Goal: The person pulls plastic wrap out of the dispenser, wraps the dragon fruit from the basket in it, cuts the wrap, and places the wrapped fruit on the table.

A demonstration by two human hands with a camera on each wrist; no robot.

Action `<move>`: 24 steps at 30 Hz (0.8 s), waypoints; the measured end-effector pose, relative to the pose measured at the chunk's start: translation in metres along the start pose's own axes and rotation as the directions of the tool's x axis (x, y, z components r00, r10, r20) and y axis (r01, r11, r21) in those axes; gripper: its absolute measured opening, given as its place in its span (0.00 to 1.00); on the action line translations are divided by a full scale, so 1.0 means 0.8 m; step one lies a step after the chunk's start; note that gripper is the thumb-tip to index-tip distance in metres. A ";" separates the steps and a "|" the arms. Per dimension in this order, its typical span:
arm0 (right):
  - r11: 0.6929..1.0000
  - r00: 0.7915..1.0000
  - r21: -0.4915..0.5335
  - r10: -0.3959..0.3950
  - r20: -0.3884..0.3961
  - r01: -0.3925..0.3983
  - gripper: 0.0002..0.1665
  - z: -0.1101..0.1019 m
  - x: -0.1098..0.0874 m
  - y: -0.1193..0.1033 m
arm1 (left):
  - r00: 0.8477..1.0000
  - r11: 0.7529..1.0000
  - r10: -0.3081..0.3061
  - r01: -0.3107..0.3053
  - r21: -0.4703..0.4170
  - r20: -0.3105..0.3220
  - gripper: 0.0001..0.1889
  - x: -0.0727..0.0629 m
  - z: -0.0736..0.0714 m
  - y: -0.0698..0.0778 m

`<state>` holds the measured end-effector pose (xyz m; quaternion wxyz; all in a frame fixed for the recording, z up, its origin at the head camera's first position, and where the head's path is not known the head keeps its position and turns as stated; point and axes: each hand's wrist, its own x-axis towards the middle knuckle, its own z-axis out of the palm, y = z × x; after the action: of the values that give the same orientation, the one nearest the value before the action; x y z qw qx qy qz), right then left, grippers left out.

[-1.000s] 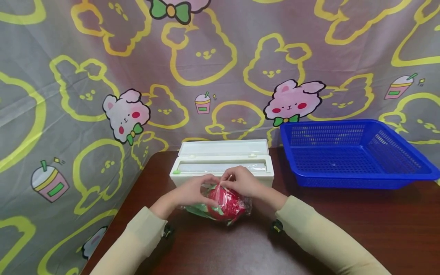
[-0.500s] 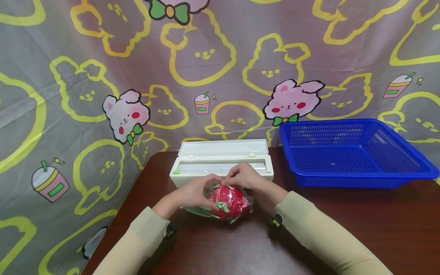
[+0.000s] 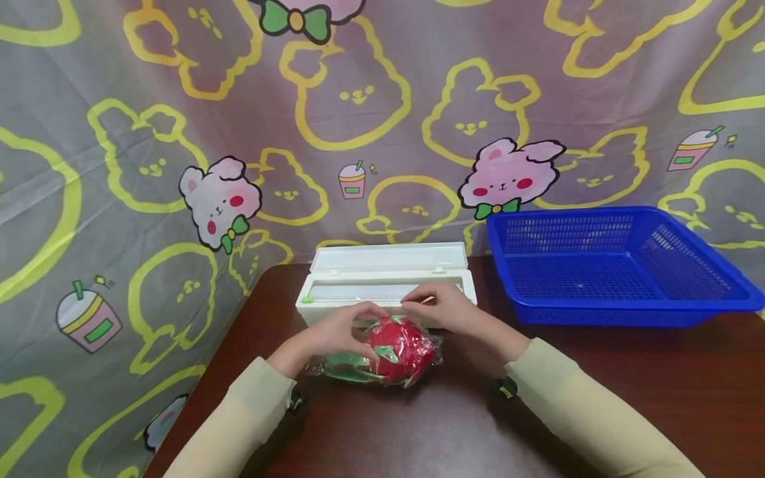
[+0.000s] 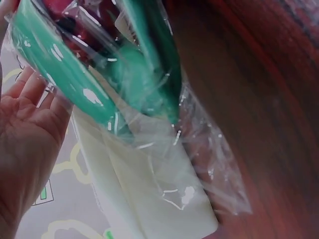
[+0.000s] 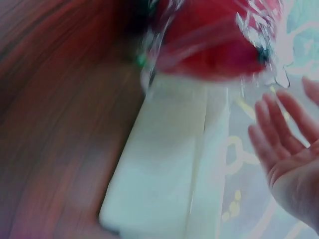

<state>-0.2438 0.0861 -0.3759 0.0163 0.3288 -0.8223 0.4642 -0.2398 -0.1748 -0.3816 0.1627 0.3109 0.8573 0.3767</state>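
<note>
A red dragon fruit (image 3: 402, 352) with green scales lies on its side in crinkled clear plastic film (image 4: 217, 172), low over the table. My left hand (image 3: 335, 333) holds it from the left, thumb on the near side and fingers curving over the far side. Loose film trails past the green tips in the left wrist view. To the upper right of the fruit is my right hand (image 3: 447, 309), in front of the white cling film box (image 3: 312, 313). In the right wrist view its fingers (image 5: 271, 127) are relaxed, apart from the fruit, and hold nothing.
The box stands behind the fruit with its lid (image 3: 388, 257) raised and a film roll (image 3: 358, 291) inside. At the back right is a blue plastic basket (image 3: 597, 313). A patterned cloth (image 3: 418, 79) hangs behind the brown table (image 3: 442, 431).
My right hand has let go of the film at the top of the fruit and moved up and right. The fruit has turned slightly under my left hand, which stays on it.
</note>
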 end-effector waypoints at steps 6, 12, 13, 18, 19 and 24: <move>0.998 0.993 0.034 0.043 0.109 -0.047 0.21 -0.021 -0.038 0.013 | 1.000 1.000 -0.002 0.002 -0.016 0.009 0.34 0.002 0.001 -0.002; 0.996 0.994 0.082 0.028 0.110 -0.037 0.20 -0.010 -0.058 0.025 | 1.000 1.000 -0.017 0.017 -0.019 0.002 0.34 0.000 0.000 -0.002; 0.995 0.995 0.095 0.015 0.096 -0.024 0.19 -0.008 -0.059 0.026 | 1.000 1.000 -0.018 0.018 -0.016 0.001 0.34 0.000 0.000 -0.003; 0.993 0.998 0.107 -0.054 0.022 0.051 0.12 -0.001 -0.061 0.027 | 1.000 1.000 -0.018 0.018 -0.004 -0.002 0.34 0.000 0.001 -0.004; 0.992 0.998 0.111 -0.062 0.013 0.061 0.11 0.000 -0.060 0.028 | 1.000 1.000 -0.016 0.016 -0.006 -0.002 0.34 0.000 0.000 -0.004; 0.985 0.997 0.154 -0.077 0.001 0.076 0.04 0.001 -0.060 0.032 | 1.000 1.000 -0.003 0.003 -0.028 0.005 0.34 0.001 0.000 -0.004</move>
<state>-0.2202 0.1196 -0.4114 0.0060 0.3620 -0.7708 0.5242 -0.2418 -0.1762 -0.3840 0.1697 0.3084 0.8520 0.3876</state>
